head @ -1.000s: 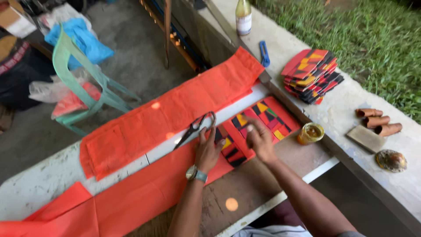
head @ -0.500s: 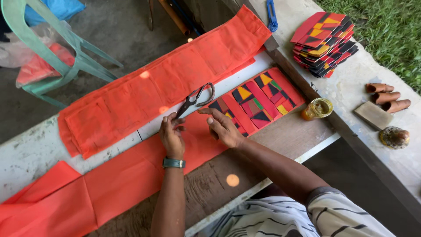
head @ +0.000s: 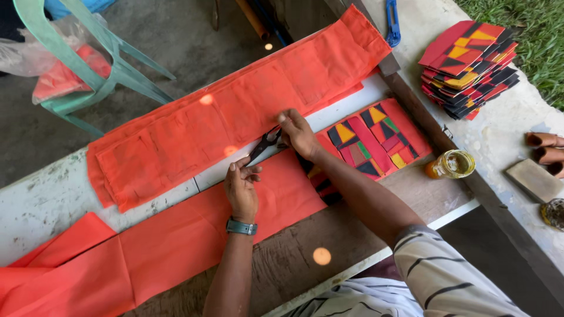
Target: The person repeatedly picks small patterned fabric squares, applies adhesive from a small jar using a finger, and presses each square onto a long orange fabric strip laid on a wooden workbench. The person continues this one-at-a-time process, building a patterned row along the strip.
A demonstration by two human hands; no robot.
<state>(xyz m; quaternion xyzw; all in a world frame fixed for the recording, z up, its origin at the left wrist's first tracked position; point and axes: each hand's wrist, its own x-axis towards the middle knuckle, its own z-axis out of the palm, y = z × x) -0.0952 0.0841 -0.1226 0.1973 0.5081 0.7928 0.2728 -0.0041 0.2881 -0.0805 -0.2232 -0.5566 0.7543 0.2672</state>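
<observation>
Dark scissors [head: 264, 145] lie between two long orange cloth strips on the worn table [head: 53, 188]. My right hand [head: 298, 134] is closed over their handles at the edge of the far strip [head: 235, 111]. My left hand [head: 242, 189], with a watch on its wrist, rests on the near strip [head: 176, 240]. Its fingertips pinch the cloth edge right at the blade tips. A patchwork panel [head: 376, 138] of red, black, yellow and green pieces lies just right of my right forearm.
A stack of similar patchwork pieces [head: 470, 58] sits on the concrete ledge at the right, with a blue utility knife [head: 392, 23] behind it. Near the table's right end are a small jar [head: 451, 164], a grey block [head: 534, 179] and clay pipes [head: 543, 147]. A green plastic chair [head: 94, 64] stands at the upper left.
My right hand has left the patchwork panel and gone to the scissors' handles. My left hand stays by the blades on the near strip. The view has shifted and closed in.
</observation>
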